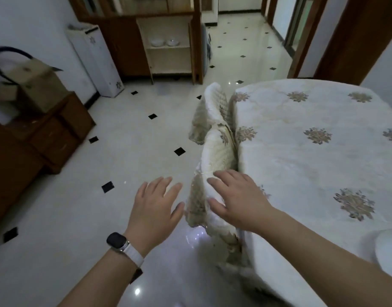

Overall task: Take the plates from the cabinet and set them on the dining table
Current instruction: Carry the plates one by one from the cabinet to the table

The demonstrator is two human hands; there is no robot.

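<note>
Left hand (156,206) and right hand (237,199) were spread, empty; plates (165,42) sat in the cabinet (144,41) far ahead, none plainly on the dining table (301,156) alongside.

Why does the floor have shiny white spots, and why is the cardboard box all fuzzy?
Head view, bottom middle: the spots are probably light glaring off the glossy floor, brightest beside the nearest chair. Head view, left edge: the cardboard box is smeared by blur, while the left hand and right hand look fairly sharp.
</note>
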